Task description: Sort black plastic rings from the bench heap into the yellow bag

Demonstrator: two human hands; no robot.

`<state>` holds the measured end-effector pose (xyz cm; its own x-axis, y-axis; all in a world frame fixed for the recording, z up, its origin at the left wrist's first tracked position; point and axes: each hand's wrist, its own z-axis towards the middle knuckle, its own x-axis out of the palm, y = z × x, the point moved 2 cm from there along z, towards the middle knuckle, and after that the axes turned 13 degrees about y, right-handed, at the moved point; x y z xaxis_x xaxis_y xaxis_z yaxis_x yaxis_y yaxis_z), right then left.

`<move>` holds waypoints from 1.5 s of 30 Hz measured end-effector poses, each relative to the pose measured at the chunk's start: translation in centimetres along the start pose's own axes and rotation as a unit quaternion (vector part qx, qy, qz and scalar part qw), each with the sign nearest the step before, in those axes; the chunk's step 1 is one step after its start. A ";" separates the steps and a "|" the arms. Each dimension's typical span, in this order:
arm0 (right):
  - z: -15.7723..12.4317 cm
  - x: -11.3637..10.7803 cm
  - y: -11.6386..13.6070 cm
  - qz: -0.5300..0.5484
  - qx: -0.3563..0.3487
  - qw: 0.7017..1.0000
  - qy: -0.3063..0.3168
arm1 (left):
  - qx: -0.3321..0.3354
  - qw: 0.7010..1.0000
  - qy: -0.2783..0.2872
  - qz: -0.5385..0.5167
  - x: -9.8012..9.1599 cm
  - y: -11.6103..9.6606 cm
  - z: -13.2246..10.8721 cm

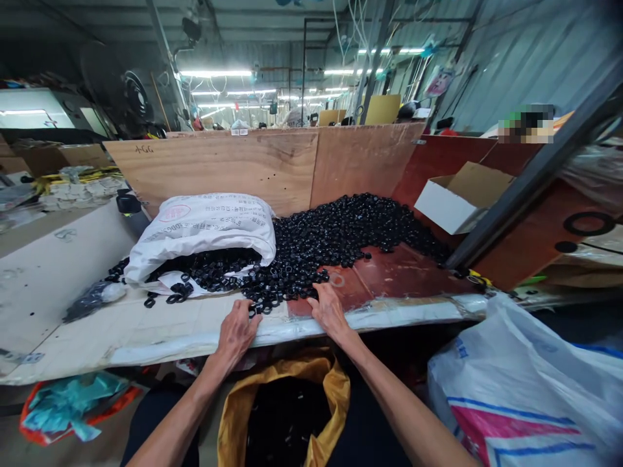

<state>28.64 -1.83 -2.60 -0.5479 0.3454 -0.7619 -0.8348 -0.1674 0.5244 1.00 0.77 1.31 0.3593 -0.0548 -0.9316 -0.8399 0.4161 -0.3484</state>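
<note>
A heap of small black plastic rings (331, 227) spreads over the tabletop, and part of it spills from the mouth of a white woven sack (214, 224) lying on its side. At the heap's front edge my left hand (237, 331) is closed, with a black ring (254, 311) at its thumb and fingertips. My right hand (329, 310) has its fingers curled against the rings at the near edge of the heap; what lies between its fingertips is mostly hidden. Below, between my forearms, stands an open yellow sack (233, 408) with dark contents.
A plywood board (243, 155) walls off the back. At the right are an open cardboard box (452, 211), a slanted metal post (516, 168) and a large white plastic sack (511, 370). A teal bag (73, 402) sits low left. White wrapping covers the table's front edge (389, 318).
</note>
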 end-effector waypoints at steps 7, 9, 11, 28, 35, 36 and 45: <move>-0.4 1.9 3.7 0.042 -0.008 0.999 0.024 | 0.075 0.995 -0.020 -0.055 2.5 -2.9 1.5; -0.3 1.6 3.8 0.063 -0.008 0.998 0.024 | 0.083 0.993 -0.015 -0.084 2.7 -2.9 1.6; -0.4 1.2 3.3 0.091 -0.005 0.995 0.031 | 0.081 0.989 0.003 -0.120 2.6 -2.6 1.6; -1.8 -1.1 4.1 0.288 0.033 0.957 0.014 | 0.102 0.957 -0.006 -0.270 1.8 -2.8 0.3; -1.1 -0.4 5.6 0.441 0.071 0.888 0.107 | 0.125 0.937 -0.004 -0.328 1.7 -2.6 0.5; -0.9 -0.2 6.1 0.447 0.063 0.885 0.116 | 0.130 0.934 -0.008 -0.332 1.7 -2.5 0.5; -0.3 1.4 8.5 0.413 -0.053 0.904 0.096 | 0.171 0.922 -0.012 -0.349 1.2 -2.8 0.4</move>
<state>20.79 -3.06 0.69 -0.9774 -0.1042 -0.1841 -0.1307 -0.3865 0.9130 3.96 -0.09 1.18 0.7758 -0.3980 -0.4897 -0.2260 0.5493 -0.8045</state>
